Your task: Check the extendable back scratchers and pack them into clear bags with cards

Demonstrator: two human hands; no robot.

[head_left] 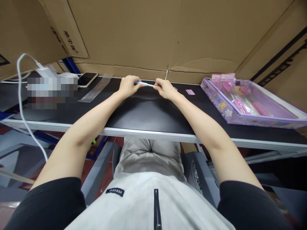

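Over the far part of the black table (148,115), my two hands hold a thin rod with a light-blue handle (141,83) and a silver metal shaft (150,85). My left hand (129,85) is closed, pinching the blue handle between thumb and fingers. Closed too, my right hand (165,87) pinches the metal shaft a short way to the right. Small blue prongs (176,89) show just beyond the right hand; whether they belong to the rod I cannot tell. The fingers cover much of the rod.
At right stands a purple display box (261,120) with pink-handled items in clear wrapping (242,99). A small pink card (190,92) lies beside it. On the left are a clear plastic sleeve (96,89), a phone (88,79) and a white cable (20,92). Cardboard walls (144,35) surround the back.
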